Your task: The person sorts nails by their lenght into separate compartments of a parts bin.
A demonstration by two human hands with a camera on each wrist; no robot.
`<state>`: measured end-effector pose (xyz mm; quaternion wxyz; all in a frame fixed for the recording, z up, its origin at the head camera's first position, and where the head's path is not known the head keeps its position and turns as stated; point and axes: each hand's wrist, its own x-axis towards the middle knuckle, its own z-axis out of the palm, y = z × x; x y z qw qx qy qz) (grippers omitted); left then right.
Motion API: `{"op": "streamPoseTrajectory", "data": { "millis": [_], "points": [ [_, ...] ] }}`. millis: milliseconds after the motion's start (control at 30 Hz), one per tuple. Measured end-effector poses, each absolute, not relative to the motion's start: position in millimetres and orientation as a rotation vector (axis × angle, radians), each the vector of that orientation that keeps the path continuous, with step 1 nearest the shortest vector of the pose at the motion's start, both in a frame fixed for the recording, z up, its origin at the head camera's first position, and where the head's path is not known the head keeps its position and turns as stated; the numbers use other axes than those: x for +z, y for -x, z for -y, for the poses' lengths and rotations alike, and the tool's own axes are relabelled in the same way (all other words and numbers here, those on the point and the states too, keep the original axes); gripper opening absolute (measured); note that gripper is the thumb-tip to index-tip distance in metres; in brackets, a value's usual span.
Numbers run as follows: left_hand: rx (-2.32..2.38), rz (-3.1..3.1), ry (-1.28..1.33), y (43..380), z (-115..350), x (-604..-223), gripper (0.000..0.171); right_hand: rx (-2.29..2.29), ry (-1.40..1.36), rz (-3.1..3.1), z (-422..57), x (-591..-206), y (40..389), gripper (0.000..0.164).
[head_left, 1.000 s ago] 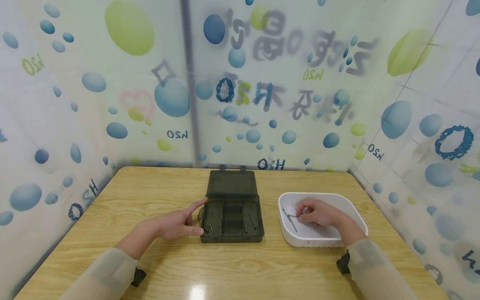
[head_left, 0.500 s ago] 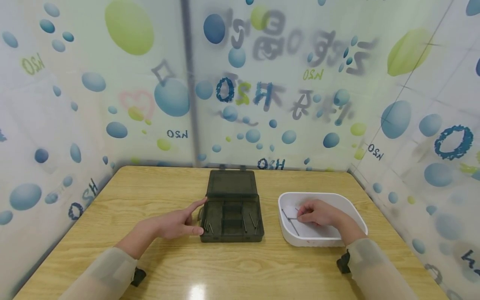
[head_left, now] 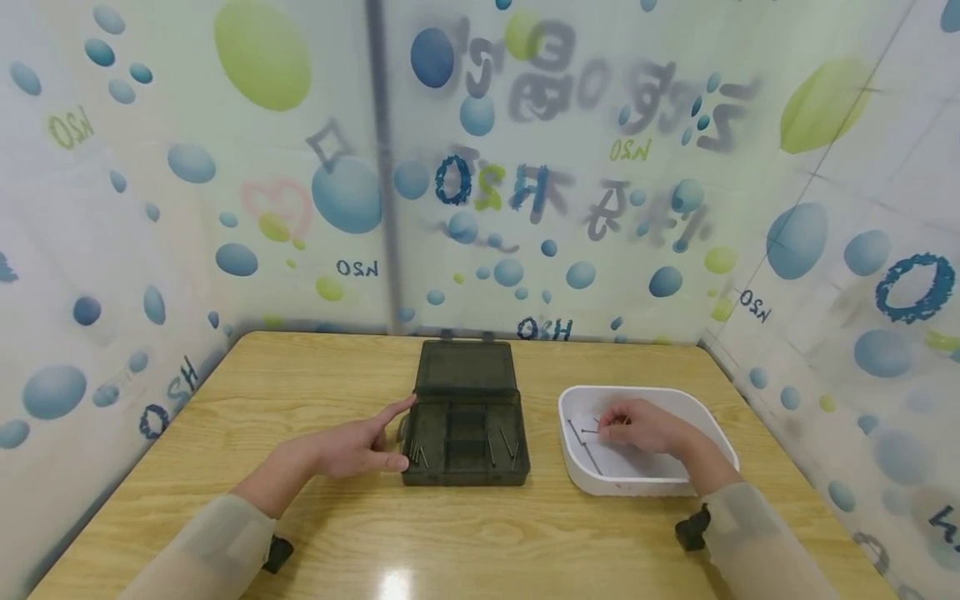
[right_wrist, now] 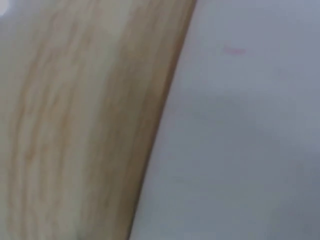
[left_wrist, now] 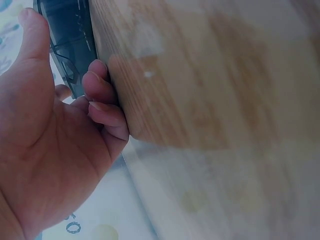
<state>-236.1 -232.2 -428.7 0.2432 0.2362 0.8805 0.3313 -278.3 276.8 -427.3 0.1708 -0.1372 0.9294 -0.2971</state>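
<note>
My left hand (head_left: 352, 447) rests against the left side of a dark, see-through compartment box (head_left: 467, 479), thumb at its front corner and index finger stretched along toward the hinge. In the left wrist view the other fingers (left_wrist: 107, 115) curl beside the box on the table. The box's lid (head_left: 467, 367) is folded back; thin metal screws (head_left: 507, 442) lie in its left and right compartments. Inside the white tray (head_left: 645, 486), my right hand (head_left: 641, 427) pinches a small screw (head_left: 589, 431), its end sticking out leftward from the fingertips. Loose screws (head_left: 592, 458) lie beside it.
Both containers stand on a wooden table (head_left: 465, 542), with a gap between them. Patterned curtains (head_left: 637, 208) enclose its back and sides. The right wrist view shows only blurred table and tray wall (right_wrist: 230, 150).
My right fingers shift slightly within the tray, and the screw at their tips has changed position. The left hand stays in place at the box. The head view has shifted a little.
</note>
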Motion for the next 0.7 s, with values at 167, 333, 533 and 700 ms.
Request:
{"op": "streamPoseTrajectory", "data": {
  "millis": [167, 333, 533, 700],
  "points": [
    [0.905, -2.413, -0.650, 236, 233, -429, 0.103, -0.908, 0.413, -2.621, -275, -419, 276, 0.010],
    [0.899, -2.420, -0.664, 237, 233, -429, 0.103, -0.964, 0.473, -2.610, -274, -412, 271, 0.018],
    [0.889, -2.428, -0.654, 236, 232, -428, 0.103, -1.119, 0.468, -2.559, -268, -408, 266, 0.024],
    [0.885, -2.431, -0.643, 235, 232, -428, 0.103, -1.256, 0.420, -2.495, -258, -403, 263, 0.027]
  ]
}}
